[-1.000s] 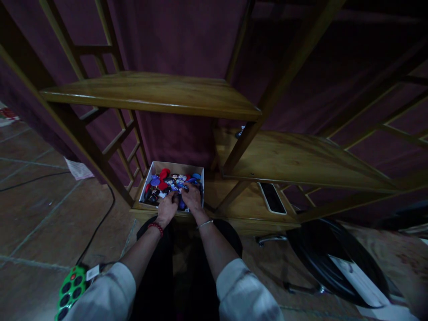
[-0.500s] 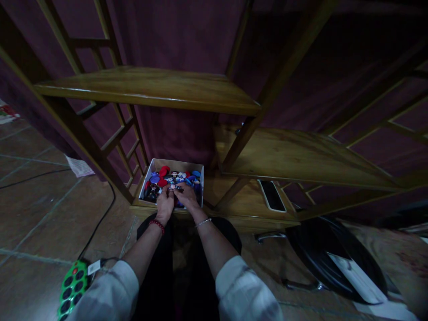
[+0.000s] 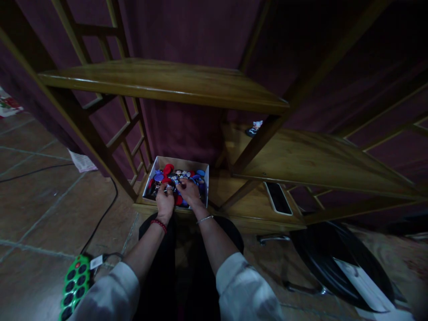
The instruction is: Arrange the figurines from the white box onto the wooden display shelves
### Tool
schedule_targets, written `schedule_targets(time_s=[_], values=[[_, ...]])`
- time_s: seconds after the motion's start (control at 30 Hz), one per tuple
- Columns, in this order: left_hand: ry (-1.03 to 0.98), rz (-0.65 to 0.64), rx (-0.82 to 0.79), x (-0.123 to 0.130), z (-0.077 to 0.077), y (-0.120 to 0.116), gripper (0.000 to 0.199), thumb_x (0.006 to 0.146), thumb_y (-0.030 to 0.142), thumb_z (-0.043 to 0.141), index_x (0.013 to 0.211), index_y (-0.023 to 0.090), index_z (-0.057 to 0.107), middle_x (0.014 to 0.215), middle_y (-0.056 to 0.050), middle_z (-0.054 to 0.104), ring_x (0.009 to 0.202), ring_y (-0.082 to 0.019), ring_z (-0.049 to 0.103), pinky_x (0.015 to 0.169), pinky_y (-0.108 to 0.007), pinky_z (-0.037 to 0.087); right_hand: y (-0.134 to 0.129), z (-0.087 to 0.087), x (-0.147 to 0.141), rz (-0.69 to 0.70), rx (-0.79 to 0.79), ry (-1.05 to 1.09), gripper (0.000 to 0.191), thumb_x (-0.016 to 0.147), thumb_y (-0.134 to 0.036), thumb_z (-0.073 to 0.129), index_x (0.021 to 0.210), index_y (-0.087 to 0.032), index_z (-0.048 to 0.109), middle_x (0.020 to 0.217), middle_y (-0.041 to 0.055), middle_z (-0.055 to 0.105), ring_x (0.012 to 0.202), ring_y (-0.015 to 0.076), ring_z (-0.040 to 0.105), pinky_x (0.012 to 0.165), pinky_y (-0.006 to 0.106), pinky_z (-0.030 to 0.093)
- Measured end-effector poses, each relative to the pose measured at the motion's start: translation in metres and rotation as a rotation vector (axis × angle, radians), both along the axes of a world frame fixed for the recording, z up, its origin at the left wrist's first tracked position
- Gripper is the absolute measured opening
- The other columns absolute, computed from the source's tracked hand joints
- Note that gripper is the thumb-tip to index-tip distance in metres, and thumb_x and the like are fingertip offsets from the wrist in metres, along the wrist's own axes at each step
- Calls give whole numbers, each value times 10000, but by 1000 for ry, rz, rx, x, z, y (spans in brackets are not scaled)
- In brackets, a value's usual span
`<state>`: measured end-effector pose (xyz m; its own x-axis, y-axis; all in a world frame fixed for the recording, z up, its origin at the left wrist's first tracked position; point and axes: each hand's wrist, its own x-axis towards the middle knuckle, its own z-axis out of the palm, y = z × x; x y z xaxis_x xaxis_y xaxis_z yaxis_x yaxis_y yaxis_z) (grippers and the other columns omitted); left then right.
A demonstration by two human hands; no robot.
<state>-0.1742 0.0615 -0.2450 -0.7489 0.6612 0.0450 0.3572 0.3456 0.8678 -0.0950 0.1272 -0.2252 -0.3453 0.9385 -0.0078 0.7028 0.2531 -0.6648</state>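
An open white box (image 3: 207, 185) full of small figurines (image 3: 179, 174) and red and blue round pieces stands on the low wooden shelf. Over its front left part is my left hand (image 3: 165, 200), its thumb and fingers bent close around what looks like a small figurine, too small to tell for sure. My right hand (image 3: 190, 192) reaches into the middle of the box, fingers curled down among the figurines; whether it grips one is hard to make out. The two hands are slightly apart.
A phone (image 3: 278, 198) lies on the low shelf to the right. One figurine (image 3: 255, 128) stands on the middle shelf (image 3: 301, 156). An upper shelf (image 3: 160, 84) overhangs the box. A green power strip (image 3: 76, 285) is on the floor, and a black chair (image 3: 334, 258) is at right.
My hands have moved apart from the small figurine they both touched. The view has shifted, and the figurine on the middle shelf now shows beside the post.
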Motion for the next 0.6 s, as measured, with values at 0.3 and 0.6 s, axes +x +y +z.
schedule_targets(time_s=[0.3,0.6], values=[[211,-57,-94,8,5,3,330,820,192,389,1094,127,563,1090,-119,597,1025,-201,553,897,-301,419,6,-6,-2,122,40,-173,295,794,-287,531,1077,-226,588,1038,51,647,976,169,574,836,260,421],[244,-65,-151,0,4,13,341,840,214,368,1110,126,556,1076,-134,613,1050,-225,544,874,-326,421,15,1,-8,81,19,-216,276,856,-260,395,1037,-202,594,999,67,663,936,177,599,807,267,422]])
